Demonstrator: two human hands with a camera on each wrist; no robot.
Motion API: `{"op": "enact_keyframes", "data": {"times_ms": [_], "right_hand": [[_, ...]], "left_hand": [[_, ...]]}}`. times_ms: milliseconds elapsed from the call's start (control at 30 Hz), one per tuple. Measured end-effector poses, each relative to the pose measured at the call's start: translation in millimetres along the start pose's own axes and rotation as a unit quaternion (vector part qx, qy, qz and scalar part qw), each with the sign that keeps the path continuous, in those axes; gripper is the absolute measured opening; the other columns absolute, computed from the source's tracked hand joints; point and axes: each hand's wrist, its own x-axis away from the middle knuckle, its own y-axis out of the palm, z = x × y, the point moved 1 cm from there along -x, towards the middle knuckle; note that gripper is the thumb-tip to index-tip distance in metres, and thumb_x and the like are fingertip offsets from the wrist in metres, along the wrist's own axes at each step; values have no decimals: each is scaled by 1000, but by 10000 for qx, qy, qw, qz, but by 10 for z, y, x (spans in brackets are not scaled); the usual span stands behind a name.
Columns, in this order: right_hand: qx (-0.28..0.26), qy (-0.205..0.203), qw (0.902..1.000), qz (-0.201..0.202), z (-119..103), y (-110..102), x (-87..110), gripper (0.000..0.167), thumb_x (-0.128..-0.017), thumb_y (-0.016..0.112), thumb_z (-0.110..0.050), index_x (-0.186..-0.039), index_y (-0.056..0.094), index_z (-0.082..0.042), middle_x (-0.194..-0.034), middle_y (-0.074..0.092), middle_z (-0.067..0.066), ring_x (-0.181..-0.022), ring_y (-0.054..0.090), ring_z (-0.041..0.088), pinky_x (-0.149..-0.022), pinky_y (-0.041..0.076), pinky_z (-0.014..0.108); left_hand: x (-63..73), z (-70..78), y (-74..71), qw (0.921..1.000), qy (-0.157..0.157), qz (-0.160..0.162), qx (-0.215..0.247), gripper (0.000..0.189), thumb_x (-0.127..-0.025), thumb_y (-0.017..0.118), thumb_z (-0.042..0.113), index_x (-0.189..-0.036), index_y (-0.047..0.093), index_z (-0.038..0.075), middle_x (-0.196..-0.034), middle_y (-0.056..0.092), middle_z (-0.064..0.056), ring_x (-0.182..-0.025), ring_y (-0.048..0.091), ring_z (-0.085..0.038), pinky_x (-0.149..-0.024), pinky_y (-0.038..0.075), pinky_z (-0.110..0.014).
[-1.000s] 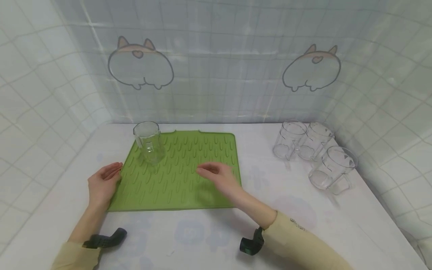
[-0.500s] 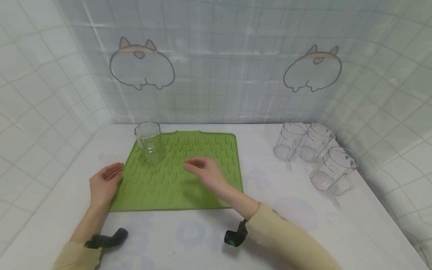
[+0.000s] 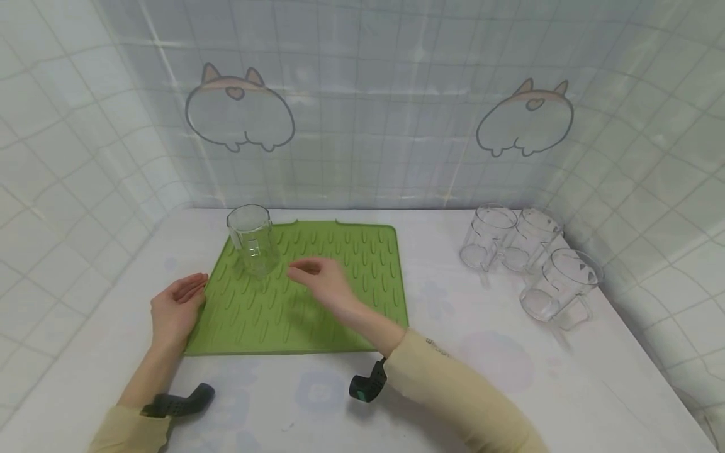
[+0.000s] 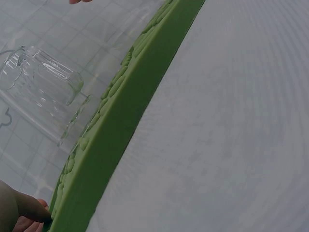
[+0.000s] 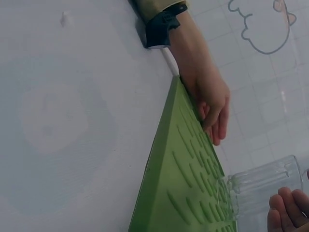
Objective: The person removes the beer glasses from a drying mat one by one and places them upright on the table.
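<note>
A green drying mat [image 3: 334, 308] with raised ridges lies on the white table. Upright on its back left part stands a clear glass mug [image 3: 253, 242], also visible in the left wrist view. My left hand [image 3: 174, 308] rests at the mat's left edge, its thumb touching the edge and its fingers loosely bent beside it. Over the middle of the mat is my right hand [image 3: 325, 284], holding nothing. Its thumb sits apart from its loosely bent fingers, and the fingertips point left toward the mug, just short of it in the head view.
Three more clear glass mugs stand at the table's right: a back left mug [image 3: 487, 236], a back right mug [image 3: 528, 239] and a front mug [image 3: 557, 284]. Tiled-pattern sheeting [image 3: 362, 126] with cartoon animals rises behind and at both sides.
My right hand has moved left across the mat, closer to the mug on it. The left hand has stayed at the mat's edge, and the mugs stand where they were.
</note>
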Motion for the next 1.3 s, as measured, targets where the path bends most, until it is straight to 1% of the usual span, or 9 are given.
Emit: {"op": "enact_keyframes", "data": {"times_ms": [167, 267, 333, 467, 567, 767, 967, 1067, 1300], "right_hand": [[65, -6, 10000, 5, -19, 84, -79, 31, -96, 66, -28, -123, 69, -11, -117, 71, -1, -107, 64, 11, -99, 55, 30], [152, -49, 9999, -12, -21, 132, -131, 31, -97, 66, -29, -123, 69, -12, -116, 71, -2, -107, 63, 9, -97, 55, 28], [202, -90, 9998, -20, -17, 164, -166, 31, -97, 66, -31, -122, 69, -13, -115, 71, -4, -106, 63, 7, -96, 55, 26], [187, -158, 9997, 12, -7, 220, -218, 29, -98, 65, -30, -121, 69, -14, -115, 71, -5, -106, 63, 7, -93, 54, 24], [255, -172, 9995, 87, 13, 259, -262, 32, -98, 65, -30, -124, 68, -13, -117, 70, -5, -107, 62, 7, -92, 54, 22], [332, -375, 9986, 160, 28, 332, -369, 36, -99, 63, -30, -129, 65, -10, -118, 70, -4, -105, 62, 5, -88, 54, 19], [340, -349, 9986, 209, 28, 406, -468, 34, -99, 63, -29, -127, 66, -9, -116, 70, -3, -101, 61, 3, -87, 54, 17], [253, -296, 9991, 180, 31, 440, -509, 34, -99, 64, -29, -126, 67, -10, -117, 70, -3, -101, 61, 2, -86, 54, 17], [-129, -216, 9997, 53, 13, 515, -572, 34, -98, 64, -30, -126, 67, -10, -119, 70, -2, -103, 62, 4, -90, 53, 19]], "left_hand": [[-7, 5, -17, 10000, -32, -26, -16, 47, -98, 53, 2, -145, 48, 1, -145, 53, -19, -130, 58, -20, -92, 51, -7], [-10, 10, -28, 10000, -79, -17, -11, 47, -98, 53, 2, -145, 48, 2, -145, 53, -19, -130, 57, -21, -92, 51, -7], [-9, 12, -35, 10000, -79, -5, -9, 47, -98, 53, 2, -145, 48, 2, -145, 53, -19, -129, 58, -19, -92, 51, -6], [12, 30, -40, 9998, 147, -23, 98, 46, -97, 54, 1, -143, 49, -1, -143, 54, -22, -121, 61, -8, -90, 50, -4], [31, 54, -34, 9995, 270, -48, 122, 45, -97, 53, 0, -142, 50, -2, -142, 54, -23, -119, 62, -6, -90, 50, -4], [34, 76, -27, 9997, 230, -71, 78, 45, -98, 52, 0, -143, 50, -1, -143, 54, -22, -126, 60, -16, -91, 50, -5], [36, 75, -27, 9997, 254, -47, 52, 45, -97, 52, 0, -143, 50, -2, -143, 54, -22, -128, 59, -20, -91, 50, -5], [38, 65, -26, 9998, 212, -41, 45, 45, -98, 52, 0, -143, 50, -1, -143, 54, -22, -129, 58, -22, -92, 50, -5], [33, 27, -19, 9999, 70, -87, 8, 45, -99, 52, 4, -143, 50, 2, -144, 54, -19, -130, 57, -22, -92, 51, -6]]}}
